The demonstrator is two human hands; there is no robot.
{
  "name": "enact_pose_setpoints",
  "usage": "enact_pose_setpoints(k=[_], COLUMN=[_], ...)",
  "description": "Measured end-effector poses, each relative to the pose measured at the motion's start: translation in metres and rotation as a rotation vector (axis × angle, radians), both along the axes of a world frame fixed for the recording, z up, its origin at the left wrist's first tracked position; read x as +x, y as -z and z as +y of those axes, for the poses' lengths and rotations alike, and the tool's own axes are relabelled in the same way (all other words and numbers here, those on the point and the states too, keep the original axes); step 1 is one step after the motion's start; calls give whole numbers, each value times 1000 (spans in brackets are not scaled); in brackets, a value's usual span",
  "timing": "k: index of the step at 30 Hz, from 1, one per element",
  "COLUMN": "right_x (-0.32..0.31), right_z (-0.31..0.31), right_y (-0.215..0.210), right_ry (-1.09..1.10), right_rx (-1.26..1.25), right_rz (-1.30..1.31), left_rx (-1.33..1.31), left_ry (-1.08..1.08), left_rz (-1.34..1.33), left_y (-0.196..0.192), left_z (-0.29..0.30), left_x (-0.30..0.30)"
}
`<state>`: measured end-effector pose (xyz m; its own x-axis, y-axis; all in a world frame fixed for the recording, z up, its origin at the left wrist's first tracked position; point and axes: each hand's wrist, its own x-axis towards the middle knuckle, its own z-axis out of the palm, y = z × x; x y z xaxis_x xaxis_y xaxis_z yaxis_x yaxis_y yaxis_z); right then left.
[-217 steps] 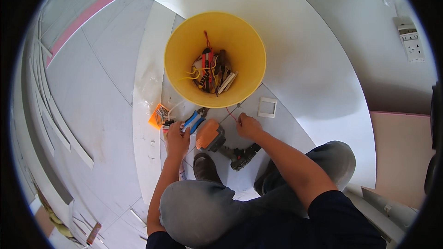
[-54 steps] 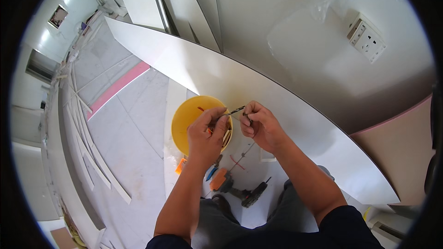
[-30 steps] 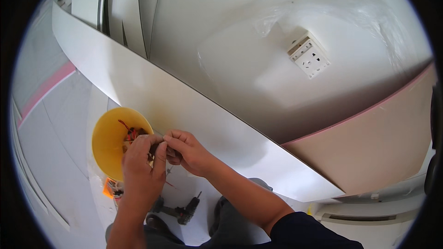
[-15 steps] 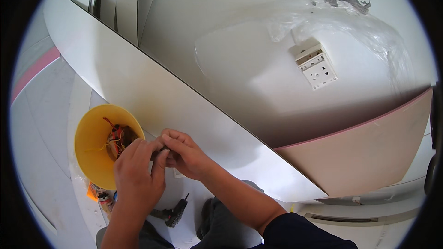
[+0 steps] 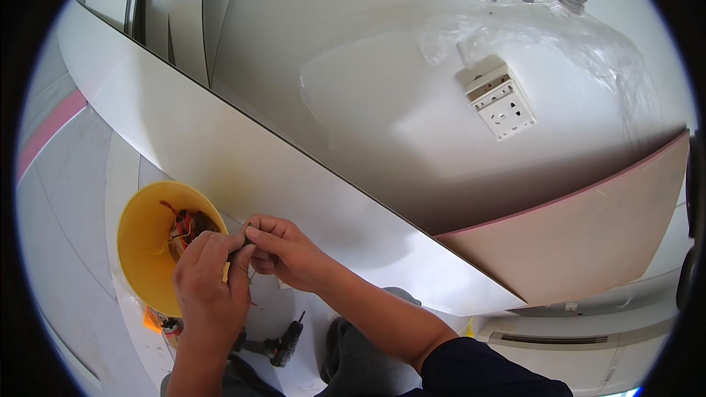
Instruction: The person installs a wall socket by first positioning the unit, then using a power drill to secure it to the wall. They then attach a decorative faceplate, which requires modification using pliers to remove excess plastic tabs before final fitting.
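A yellow bucket [image 5: 151, 250] stands on the white floor at lower left, open at the top, and inside it lies a tangle of red, orange and yellow wires with some dark tools (too jumbled to tell apart). The person's left hand [image 5: 209, 287] and right hand [image 5: 283, 254] meet just above and to the right of the bucket's rim, fingertips touching. The fingers of both hands are curled and pressed together, pinching a small thin item between them; it is almost wholly hidden by the fingers, so what it is cannot be told. Below the hands, on the floor between the person's knees, lies a dark power drill [image 5: 276, 345], and a small orange object [image 5: 154, 320] peeks out beside the bucket's base. A long white panel [image 5: 243, 169] leans across the middle of the view, with a pinkish board [image 5: 581, 239] behind it to the right. On the white wall above sits a white wall socket [image 5: 500, 101] under loose clear plastic sheeting [image 5: 559, 37]. Compared with half a second earlier, the hands hold the same pinched pose close to the bucket, and the view has tipped slightly, so the socket sits a little lower and farther right.
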<state>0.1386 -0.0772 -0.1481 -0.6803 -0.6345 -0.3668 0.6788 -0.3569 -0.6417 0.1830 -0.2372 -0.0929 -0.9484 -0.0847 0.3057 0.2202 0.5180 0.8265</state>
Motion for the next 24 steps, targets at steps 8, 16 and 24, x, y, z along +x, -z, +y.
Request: enact_pose_setpoints(k=[8, 16, 24], right_x=[1, 3, 12], right_z=[14, 23, 5], right_y=[0, -4, -31], right_ry=[31, 161, 124], right_rx=[41, 245, 127], right_rz=[57, 241, 210], left_rx=[-43, -171, 110], left_ry=[20, 63, -322], left_rz=[40, 100, 232], left_y=[-5, 1, -63], left_z=[11, 14, -58], left_x=[1, 0, 33])
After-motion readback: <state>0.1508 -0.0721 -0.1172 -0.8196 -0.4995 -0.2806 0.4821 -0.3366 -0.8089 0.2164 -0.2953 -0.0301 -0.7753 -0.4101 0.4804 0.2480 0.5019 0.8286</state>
